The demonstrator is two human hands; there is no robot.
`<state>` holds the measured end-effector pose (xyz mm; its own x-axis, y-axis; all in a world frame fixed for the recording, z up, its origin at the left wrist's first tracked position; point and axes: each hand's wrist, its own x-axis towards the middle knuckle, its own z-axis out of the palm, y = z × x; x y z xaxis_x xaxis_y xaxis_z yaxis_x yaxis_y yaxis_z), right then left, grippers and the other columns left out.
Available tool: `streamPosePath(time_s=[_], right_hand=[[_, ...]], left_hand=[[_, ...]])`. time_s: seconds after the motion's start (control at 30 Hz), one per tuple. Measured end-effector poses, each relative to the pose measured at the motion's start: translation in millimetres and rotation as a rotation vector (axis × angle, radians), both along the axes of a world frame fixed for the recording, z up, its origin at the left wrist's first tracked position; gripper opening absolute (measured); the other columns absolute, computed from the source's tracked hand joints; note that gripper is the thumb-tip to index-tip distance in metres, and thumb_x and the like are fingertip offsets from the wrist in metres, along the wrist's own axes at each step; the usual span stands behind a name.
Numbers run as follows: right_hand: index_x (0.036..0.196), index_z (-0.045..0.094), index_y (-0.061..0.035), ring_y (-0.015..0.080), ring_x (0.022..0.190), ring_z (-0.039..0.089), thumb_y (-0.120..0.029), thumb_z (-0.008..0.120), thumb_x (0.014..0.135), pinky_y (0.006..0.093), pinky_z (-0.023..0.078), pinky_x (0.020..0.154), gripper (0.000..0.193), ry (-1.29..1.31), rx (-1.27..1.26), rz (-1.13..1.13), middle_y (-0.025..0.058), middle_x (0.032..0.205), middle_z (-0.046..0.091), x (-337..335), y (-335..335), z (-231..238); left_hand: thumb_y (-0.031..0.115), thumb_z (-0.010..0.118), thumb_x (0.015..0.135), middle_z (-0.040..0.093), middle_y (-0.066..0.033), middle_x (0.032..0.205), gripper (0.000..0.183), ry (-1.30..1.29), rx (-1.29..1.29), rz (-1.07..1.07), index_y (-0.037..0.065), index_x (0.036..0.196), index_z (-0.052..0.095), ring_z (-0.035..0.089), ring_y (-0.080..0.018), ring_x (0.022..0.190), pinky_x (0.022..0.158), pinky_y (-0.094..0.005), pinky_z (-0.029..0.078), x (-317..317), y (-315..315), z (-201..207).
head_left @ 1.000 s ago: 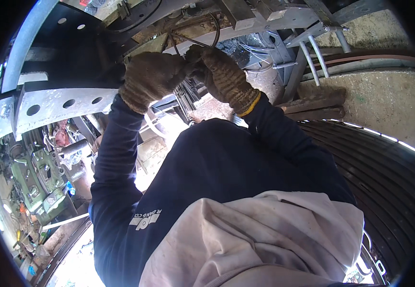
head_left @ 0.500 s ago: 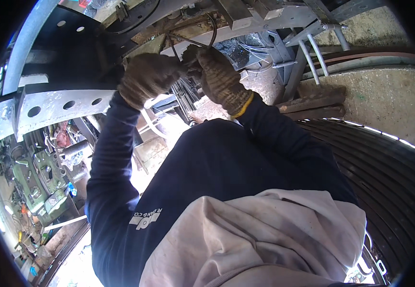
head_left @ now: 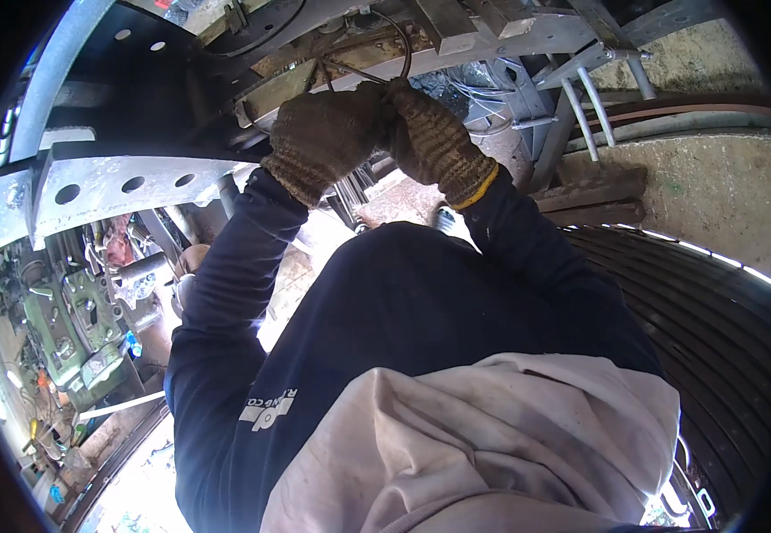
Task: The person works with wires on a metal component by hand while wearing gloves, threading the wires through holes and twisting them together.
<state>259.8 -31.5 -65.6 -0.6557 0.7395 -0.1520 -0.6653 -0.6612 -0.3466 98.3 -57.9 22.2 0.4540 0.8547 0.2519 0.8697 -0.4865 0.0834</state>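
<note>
Both my hands wear brown knitted gloves and meet in front of a metal framework. My left hand [head_left: 327,140] curls inward against my right hand [head_left: 437,142], whose cuff has a yellow edge. Their fingers are bent and mostly hidden, and what they grip between them cannot be made out. Just above them a thin dark cable [head_left: 406,44] curves down from the frame toward my right fingers. A thin dark rod [head_left: 354,71] slants down to the same spot. Below the gloves is a bundle of thin metal rods [head_left: 343,197], partly covered.
On the left runs a grey beam with round holes [head_left: 101,182], with a green machine [head_left: 72,338] below it. Pale metal bars [head_left: 590,107] stick out at the upper right. Wooden blocks [head_left: 590,191] lie beside long dark ribbed material [head_left: 714,293].
My left hand has moved right, up against my right hand. The right hand has shifted slightly right. The view has shifted a little, and more of the frame shows left of my gloves.
</note>
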Motion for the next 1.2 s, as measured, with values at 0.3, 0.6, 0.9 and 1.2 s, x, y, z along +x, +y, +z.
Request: streamPosePath(time_s=[0.3,0.6,0.9,1.2], right_hand=[[0.116,0.062,-0.0061,0.0164,0.095,0.065,-0.030,0.055,0.106,0.0337,0.052,0.093,0.027,-0.954,0.896,-0.257,0.0050,0.102,0.067,-10.7,-1.8,-2.7],[0.119,0.063,-0.0058,0.0189,0.087,0.065,-0.033,0.060,0.103,0.0314,0.052,0.083,0.031,-0.564,0.459,-0.178,0.0053,0.100,0.068,-11.0,2.0,-19.0],[0.131,0.053,-0.0007,0.0376,0.109,0.062,-0.019,0.066,0.093,0.0428,0.051,0.099,0.044,-1.291,1.318,-0.167,0.0201,0.117,0.065,22.7,11.9,15.6],[0.128,0.058,-0.0049,0.0323,0.109,0.063,-0.013,0.067,0.087,0.0397,0.051,0.099,0.043,-1.275,1.470,-0.537,0.0167,0.120,0.064,4.8,21.2,-17.2]], left_hand=[[0.040,0.057,0.099,0.067,-0.0074,0.068,0.029,-0.190,-0.174,-0.252,0.013,0.102,0.067,0.068,-0.0302,0.064,0.056,-0.0444,0.052,-30.1,29.5,3.2],[0.043,0.057,0.099,0.068,-0.0068,0.070,0.031,0.035,-0.088,-0.138,0.015,0.106,0.067,0.067,-0.0300,0.062,0.055,-0.0450,0.051,-22.4,17.9,-4.0],[0.032,0.061,0.093,0.070,-0.0090,0.071,0.024,0.036,0.000,0.012,0.010,0.093,0.070,0.070,-0.0317,0.064,0.056,-0.0475,0.053,14.8,14.3,-5.6],[0.036,0.058,0.097,0.068,-0.0099,0.072,0.027,0.072,-0.151,-0.045,0.011,0.094,0.067,0.068,-0.0309,0.064,0.056,-0.0453,0.053,-4.9,30.6,-3.8]])
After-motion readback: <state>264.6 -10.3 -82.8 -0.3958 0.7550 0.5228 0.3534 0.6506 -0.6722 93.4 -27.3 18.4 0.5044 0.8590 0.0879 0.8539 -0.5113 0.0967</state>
